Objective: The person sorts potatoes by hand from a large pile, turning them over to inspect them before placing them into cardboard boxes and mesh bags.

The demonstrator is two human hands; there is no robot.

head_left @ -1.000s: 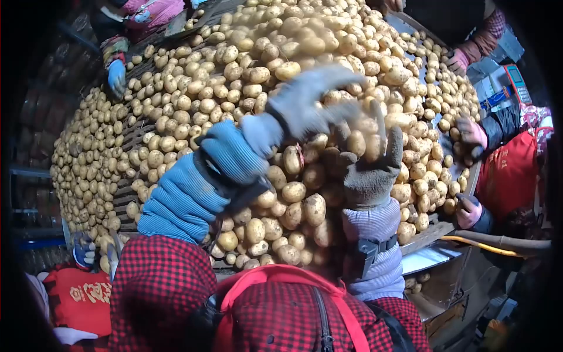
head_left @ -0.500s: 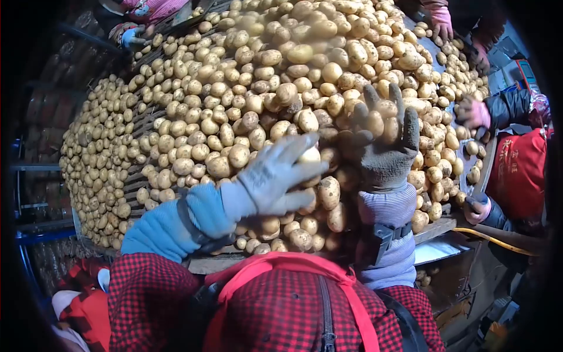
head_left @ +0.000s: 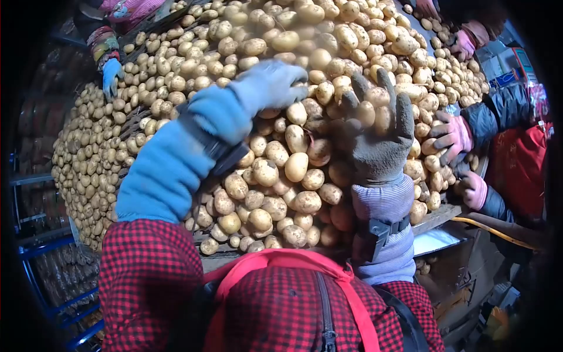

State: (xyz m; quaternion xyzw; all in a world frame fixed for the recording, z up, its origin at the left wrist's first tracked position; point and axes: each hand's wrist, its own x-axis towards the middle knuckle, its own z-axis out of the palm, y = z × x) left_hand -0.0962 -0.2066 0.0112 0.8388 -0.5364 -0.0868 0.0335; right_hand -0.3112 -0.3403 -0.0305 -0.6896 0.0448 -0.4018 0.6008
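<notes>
My left hand point(head_left: 267, 85), in a pale grey work glove, reaches over the potato heap point(head_left: 217, 53) with its back up. Motion blurs its fingers, which are apart and slightly bent, with bare space between thumb and forefinger. Just below the thumb is a potato point(head_left: 297, 113). My right hand point(head_left: 381, 155), in a dark, dirty glove, lies palm up among the potatoes. Its fingers curve up around a small potato point(head_left: 365, 114) and another beside it point(head_left: 384, 120). Several larger potatoes point(head_left: 296, 166) lie between my forearms.
A wooden table edge point(head_left: 437, 217) runs along the near right. Co-workers' hands are at the heap: pink gloves point(head_left: 454, 135) at right and a blue glove point(head_left: 111, 76) at upper left. A yellow cable point(head_left: 495, 234) and a red bag point(head_left: 516, 170) are at right.
My left hand has moved forward from the near potatoes, uncovering those between my arms. My right hand keeps its potatoes and has shifted slightly. The co-worker's blue glove has moved down and left.
</notes>
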